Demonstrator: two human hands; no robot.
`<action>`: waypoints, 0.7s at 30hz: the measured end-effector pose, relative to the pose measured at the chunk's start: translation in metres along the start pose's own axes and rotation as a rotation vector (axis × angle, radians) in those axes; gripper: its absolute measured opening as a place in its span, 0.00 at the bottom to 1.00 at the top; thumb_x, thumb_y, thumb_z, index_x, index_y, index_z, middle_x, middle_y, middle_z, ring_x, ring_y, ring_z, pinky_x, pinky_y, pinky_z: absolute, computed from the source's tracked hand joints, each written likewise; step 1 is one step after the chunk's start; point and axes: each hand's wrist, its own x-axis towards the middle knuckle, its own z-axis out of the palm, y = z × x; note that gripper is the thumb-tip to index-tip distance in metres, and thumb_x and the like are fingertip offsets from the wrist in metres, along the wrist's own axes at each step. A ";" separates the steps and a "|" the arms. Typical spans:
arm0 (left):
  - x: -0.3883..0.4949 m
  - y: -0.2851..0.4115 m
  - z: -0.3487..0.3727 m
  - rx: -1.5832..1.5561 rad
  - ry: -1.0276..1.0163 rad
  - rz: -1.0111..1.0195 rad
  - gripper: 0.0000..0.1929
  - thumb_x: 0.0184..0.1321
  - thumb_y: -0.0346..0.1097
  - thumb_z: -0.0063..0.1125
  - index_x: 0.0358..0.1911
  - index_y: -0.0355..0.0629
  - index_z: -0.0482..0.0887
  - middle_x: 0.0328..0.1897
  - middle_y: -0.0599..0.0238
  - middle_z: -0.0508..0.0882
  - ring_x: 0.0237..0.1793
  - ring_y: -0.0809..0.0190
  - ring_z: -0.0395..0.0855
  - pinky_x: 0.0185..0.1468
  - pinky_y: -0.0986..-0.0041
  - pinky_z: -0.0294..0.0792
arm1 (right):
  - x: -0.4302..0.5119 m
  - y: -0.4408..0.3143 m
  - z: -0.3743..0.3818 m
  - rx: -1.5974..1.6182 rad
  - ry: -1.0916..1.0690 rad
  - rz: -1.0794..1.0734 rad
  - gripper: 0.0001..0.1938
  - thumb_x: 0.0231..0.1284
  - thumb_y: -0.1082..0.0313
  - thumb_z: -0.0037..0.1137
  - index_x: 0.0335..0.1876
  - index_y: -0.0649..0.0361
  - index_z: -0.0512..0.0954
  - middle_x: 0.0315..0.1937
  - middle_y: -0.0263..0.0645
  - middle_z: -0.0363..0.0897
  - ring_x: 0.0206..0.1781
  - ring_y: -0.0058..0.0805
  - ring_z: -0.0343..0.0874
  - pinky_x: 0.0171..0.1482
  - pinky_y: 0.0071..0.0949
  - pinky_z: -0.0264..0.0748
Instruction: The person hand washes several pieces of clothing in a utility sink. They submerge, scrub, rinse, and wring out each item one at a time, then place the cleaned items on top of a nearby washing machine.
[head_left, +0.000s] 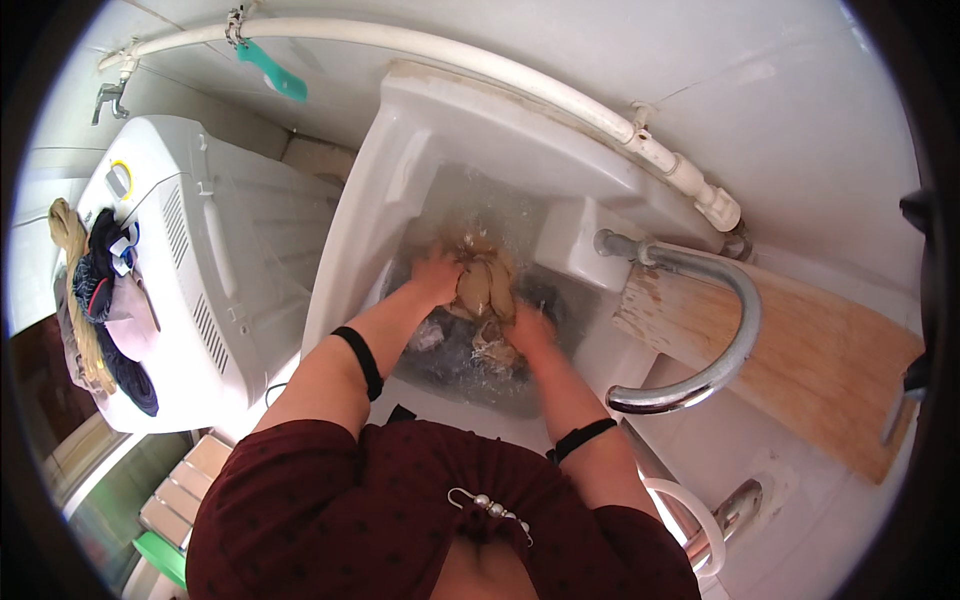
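A tan cloth garment (484, 287) lies bunched up in the cloudy water of a deep white ceramic sink (352, 217). My left hand (439, 274) grips its left side, the fingers blurred and partly under water. Lower down on the right, my right hand (531, 330) grips the same garment, its fingertips hidden by cloth and water. Splashes break around the wet fabric. Dark cloth (450, 364) lies submerged nearer to me, and a small pale piece of cloth (426, 335) shows below my left hand.
A chrome swan-neck faucet (739, 337) arches over the sink's right side beside a wooden board (795, 337). At left stands a white washing machine (247, 195) with socks and stockings (97, 300) on top. A white pipe (450, 41) crosses the wall, with a teal-handled tool (271, 71) hanging from it.
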 end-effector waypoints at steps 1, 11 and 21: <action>0.001 -0.002 -0.011 -0.041 -0.066 -0.032 0.40 0.50 0.47 0.62 0.69 0.58 0.59 0.72 0.61 0.60 0.73 0.44 0.48 0.68 0.44 0.52 | -0.002 -0.002 -0.015 0.076 0.011 -0.045 0.25 0.48 0.60 0.62 0.54 0.54 0.73 0.45 0.46 0.79 0.50 0.46 0.78 0.52 0.41 0.74; -0.149 0.038 -0.097 -0.664 0.080 0.619 0.29 0.38 0.42 0.73 0.48 0.45 0.77 0.52 0.61 0.81 0.50 0.51 0.80 0.51 0.62 0.71 | -0.139 -0.078 -0.181 0.398 0.027 -0.503 0.27 0.42 0.60 0.69 0.51 0.58 0.75 0.37 0.43 0.81 0.40 0.33 0.82 0.44 0.32 0.75; -0.124 0.013 -0.146 -1.146 0.495 0.718 0.35 0.47 0.26 0.62 0.63 0.47 0.65 0.52 0.60 0.76 0.48 0.62 0.78 0.51 0.69 0.71 | -0.111 -0.036 -0.133 0.973 0.517 -0.588 0.25 0.56 0.68 0.62 0.60 0.61 0.69 0.55 0.42 0.74 0.59 0.32 0.72 0.61 0.31 0.67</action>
